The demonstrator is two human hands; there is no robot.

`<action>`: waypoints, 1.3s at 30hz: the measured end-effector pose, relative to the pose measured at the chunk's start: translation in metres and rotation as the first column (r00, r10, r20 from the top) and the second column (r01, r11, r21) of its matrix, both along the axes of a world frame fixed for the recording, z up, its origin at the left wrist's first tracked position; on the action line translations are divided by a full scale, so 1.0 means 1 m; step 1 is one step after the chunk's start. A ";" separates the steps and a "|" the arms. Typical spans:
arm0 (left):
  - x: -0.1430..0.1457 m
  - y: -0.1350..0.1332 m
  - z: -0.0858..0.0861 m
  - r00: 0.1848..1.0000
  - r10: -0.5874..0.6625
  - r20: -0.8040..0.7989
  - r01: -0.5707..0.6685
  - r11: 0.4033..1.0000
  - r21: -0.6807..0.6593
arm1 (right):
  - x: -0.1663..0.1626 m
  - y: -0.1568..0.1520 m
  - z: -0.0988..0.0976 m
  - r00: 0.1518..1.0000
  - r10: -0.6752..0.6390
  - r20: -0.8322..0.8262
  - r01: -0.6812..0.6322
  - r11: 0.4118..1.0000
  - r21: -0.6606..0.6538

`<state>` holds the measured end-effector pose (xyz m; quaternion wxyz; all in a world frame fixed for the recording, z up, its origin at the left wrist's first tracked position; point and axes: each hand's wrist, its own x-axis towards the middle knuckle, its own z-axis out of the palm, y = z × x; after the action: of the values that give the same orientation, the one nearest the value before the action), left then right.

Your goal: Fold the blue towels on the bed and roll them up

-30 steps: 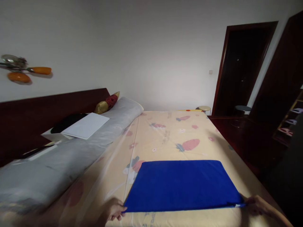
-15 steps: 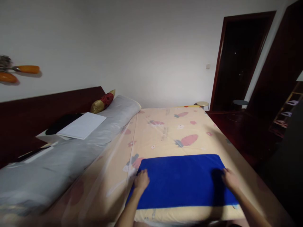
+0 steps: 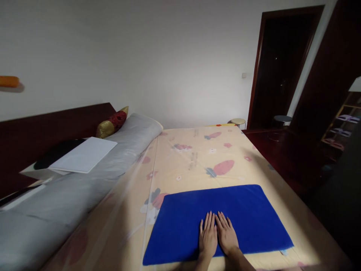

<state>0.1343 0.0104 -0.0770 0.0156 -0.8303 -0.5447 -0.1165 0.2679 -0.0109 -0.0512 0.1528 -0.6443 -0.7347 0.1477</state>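
Observation:
A blue cloth (image 3: 180,222), roughly rectangular, lies spread out on the patterned bed sheet (image 3: 194,169). Near the middle of its front part, my left hand (image 3: 208,235) rests palm down with the fingers stretched forward. Right beside it, my right hand (image 3: 226,232) also lies flat on the cloth, its fingers extended and angled slightly left. Neither hand grips anything. A small pale tag (image 3: 284,252) sticks out at the cloth's front right edge.
Along the left side runs a grey rolled bedding bundle (image 3: 113,169) with a white flat board (image 3: 84,154) on it. A red and gold cushion (image 3: 113,123) leans by the headboard (image 3: 56,120). Stools (image 3: 238,121) stand beyond the bed, near a dark door (image 3: 284,67).
Both hands have left the cloth's left and right side edges and come together at its front middle, now flat. The cloth looks smooth and spread. The view has shifted slightly.

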 end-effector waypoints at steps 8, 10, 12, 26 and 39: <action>0.001 -0.001 0.006 1.000 -0.007 0.031 0.008 1.000 -0.021 | -0.005 0.000 -0.004 1.000 -0.011 -0.020 0.011 1.000 0.016; 0.001 -0.001 0.008 0.999 -0.002 0.048 0.003 1.000 -0.030 | -0.004 0.002 -0.004 1.000 -0.027 -0.005 0.027 0.999 0.024; 0.000 -0.002 0.010 0.998 0.007 0.068 -0.004 0.999 -0.043 | 0.009 0.004 -0.006 0.995 -0.097 0.026 0.096 0.995 0.041; 0.001 -0.003 0.021 0.996 0.025 0.085 -0.018 0.996 -0.091 | 0.221 -0.045 -0.046 0.776 -0.596 0.206 0.560 0.801 0.210; -0.036 0.005 0.027 0.996 0.080 -0.033 -0.082 0.995 -0.056 | 0.213 -0.042 -0.036 0.783 -0.601 0.164 0.571 0.797 0.195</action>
<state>0.0988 0.0151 -0.0497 0.0050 -0.8093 -0.5808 -0.0875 0.4804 -0.0528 -0.0874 0.1529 -0.8411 -0.5181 -0.0285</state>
